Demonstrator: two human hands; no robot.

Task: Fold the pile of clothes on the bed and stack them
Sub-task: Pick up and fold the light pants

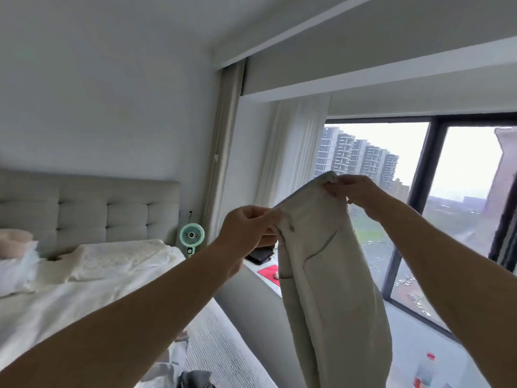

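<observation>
A pair of beige trousers (pixel 327 281) hangs in the air in front of the window, waistband up, legs dropping out of view at the bottom. My left hand (pixel 246 231) pinches the waistband's left end. My right hand (pixel 355 191) pinches its right end, held a little higher. A bit of grey and pale clothing (pixel 193 379) lies on the bed at the lower edge of the view, mostly hidden by my left arm.
The bed (pixel 84 298) with white sheets, pillows (pixel 117 259) and a grey tufted headboard fills the left. A green fan (pixel 192 237) stands beside it. A window ledge (pixel 268 284) with a red item and a dark device runs right of the bed, under a large window.
</observation>
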